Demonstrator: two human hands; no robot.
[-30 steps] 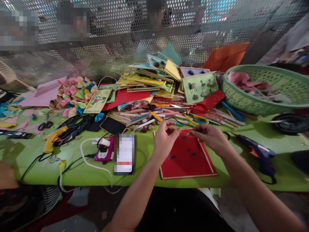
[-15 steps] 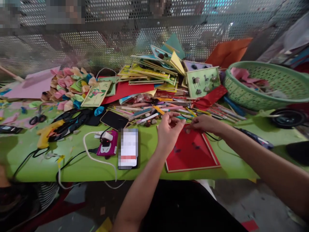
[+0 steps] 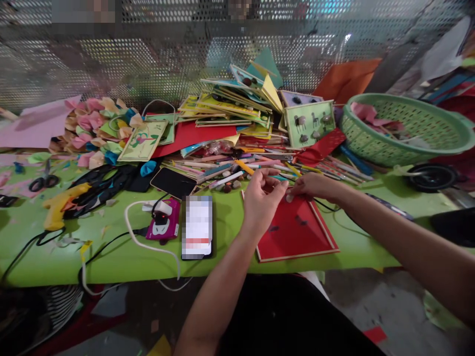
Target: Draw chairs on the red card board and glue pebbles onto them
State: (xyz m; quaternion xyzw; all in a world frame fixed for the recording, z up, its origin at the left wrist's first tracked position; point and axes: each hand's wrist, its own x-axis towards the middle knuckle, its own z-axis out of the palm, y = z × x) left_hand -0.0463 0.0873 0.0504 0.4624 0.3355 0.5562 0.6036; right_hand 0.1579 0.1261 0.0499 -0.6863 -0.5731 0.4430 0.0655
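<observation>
My left hand is over the left side of a red board with a pale wooden rim. Its thumb and fingers are pinched together, and whatever lies between them is too small to make out. Close by, my right hand is over the board's far edge, fingers bent and closed, its fingertips almost meeting the left thumb. Just under the right fingertips shows a small greyish pebble; whether it is held or lies on the board I cannot tell. Two small dark marks are on the red surface.
Left of the board are a phone, a purple power socket with cables, a yellow glue gun and scissors. Behind lie pencils, pebbles and stacked framed boards. A green basket stands at the right.
The view has shifted slightly, so the things at the left sit further left. Both hands stay over the board with closed fingers, their fingertips a little closer together.
</observation>
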